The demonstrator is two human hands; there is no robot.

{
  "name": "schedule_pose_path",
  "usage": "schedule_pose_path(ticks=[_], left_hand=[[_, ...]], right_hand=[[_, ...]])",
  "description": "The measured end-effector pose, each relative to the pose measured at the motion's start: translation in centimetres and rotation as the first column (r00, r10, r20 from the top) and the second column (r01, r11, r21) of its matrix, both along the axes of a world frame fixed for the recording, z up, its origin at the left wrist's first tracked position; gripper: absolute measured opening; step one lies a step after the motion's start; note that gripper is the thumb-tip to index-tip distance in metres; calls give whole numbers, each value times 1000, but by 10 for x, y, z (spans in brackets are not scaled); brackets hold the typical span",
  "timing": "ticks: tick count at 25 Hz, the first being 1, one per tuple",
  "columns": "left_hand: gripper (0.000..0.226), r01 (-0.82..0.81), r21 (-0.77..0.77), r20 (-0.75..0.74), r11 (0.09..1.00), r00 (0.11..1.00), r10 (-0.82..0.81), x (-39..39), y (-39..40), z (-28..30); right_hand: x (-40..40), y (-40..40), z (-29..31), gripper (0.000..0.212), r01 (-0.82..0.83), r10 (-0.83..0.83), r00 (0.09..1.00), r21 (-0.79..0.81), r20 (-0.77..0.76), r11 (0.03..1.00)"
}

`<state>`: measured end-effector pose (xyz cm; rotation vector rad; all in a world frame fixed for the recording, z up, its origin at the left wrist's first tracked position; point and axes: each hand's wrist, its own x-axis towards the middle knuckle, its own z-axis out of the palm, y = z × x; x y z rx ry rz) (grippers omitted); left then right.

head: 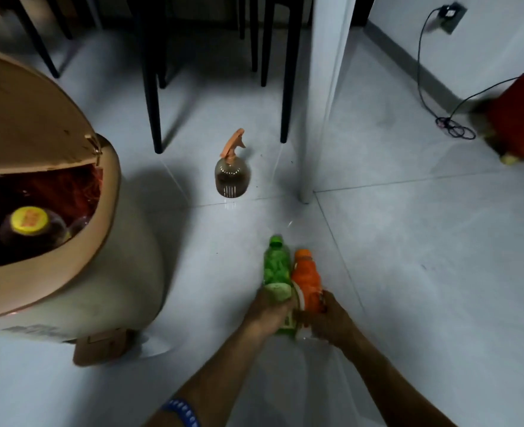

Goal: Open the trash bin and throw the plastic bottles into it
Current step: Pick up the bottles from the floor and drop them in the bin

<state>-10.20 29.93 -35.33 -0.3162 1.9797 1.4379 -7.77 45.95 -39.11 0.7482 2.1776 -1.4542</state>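
A beige trash bin (106, 282) stands at the left with its lid (29, 124) raised. Inside it lies a dark bottle with a yellow cap (29, 221) on red material. My left hand (268, 312) grips a green plastic bottle (275, 266) low on its body. Right beside it, my right hand (331, 318) grips an orange plastic bottle (307, 275). Both bottles stand side by side and touch, caps pointing away from me, just above the pale tiled floor. A brown spray bottle with an orange trigger (232, 171) stands on the floor further ahead.
Black chair and table legs (153, 87) stand at the back. A white post (319, 103) rises right of the spray bottle. A black cable (424, 72) runs from a wall socket to a red object (519, 115) at the far right. The bin's pedal (100, 346) sticks out near me.
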Motion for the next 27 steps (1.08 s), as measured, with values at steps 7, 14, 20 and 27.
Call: schedule_pose_path(ticks=[7, 14, 20, 27], left_hand=[[32, -174, 75, 67, 982, 983, 169, 6, -66, 68], [48, 2, -50, -151, 999, 988, -9, 24, -209, 252], [90, -312, -375, -587, 873, 809, 37, 55, -329, 337], [70, -504, -647, -763, 573, 428, -485, 44, -359, 287]], right_hand=[[-6, -55, 69, 83, 8, -102, 980, -475, -173, 880], [-42, -123, 217, 65, -286, 167, 866, -192, -472, 939], [-31, -170, 298, 76, -313, 438, 690, 309, -576, 898], [-40, -253, 311, 67, -79, 650, 554, 745, -520, 663]])
